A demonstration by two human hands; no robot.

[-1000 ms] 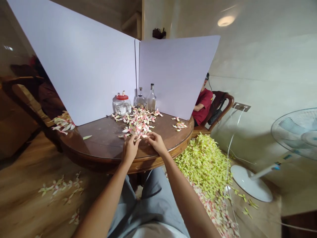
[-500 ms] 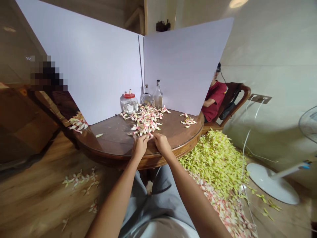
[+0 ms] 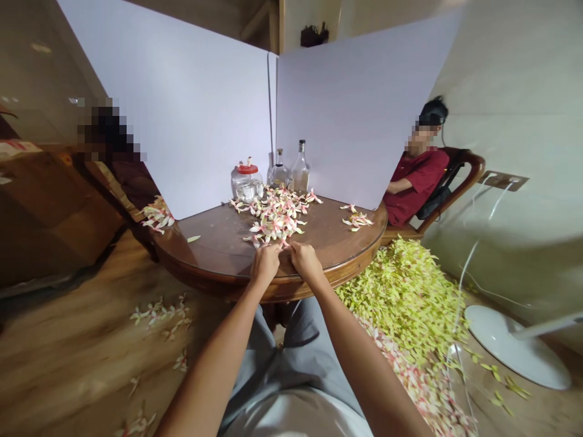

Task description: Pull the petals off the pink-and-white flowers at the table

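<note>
My left hand (image 3: 265,265) is closed in a pinch just above the near side of the table. Close beside it, my right hand (image 3: 306,261) is pinched as well. Between the two sets of fingertips shows a pink-and-white flower (image 3: 285,244), largely hidden by the fingers. Right behind my hands lies a heap of pink-and-white flowers (image 3: 277,215) on the glass-topped wooden table (image 3: 218,243). A lidded glass jar (image 3: 248,185) and two glass bottles, the taller one (image 3: 301,170) to the right, stand behind the heap.
White panels (image 3: 191,109) rise behind the jar. A small flower cluster (image 3: 357,220) lies at right on the table. Yellow-green flowers (image 3: 405,297) are piled on the floor, near a white fan base (image 3: 514,346) and cords. A person in a red shirt (image 3: 419,182) sits behind the panel.
The view has shifted slightly, so the table and flowers sit a little further right and higher. My hands remain pinched together in front of the heap.
</note>
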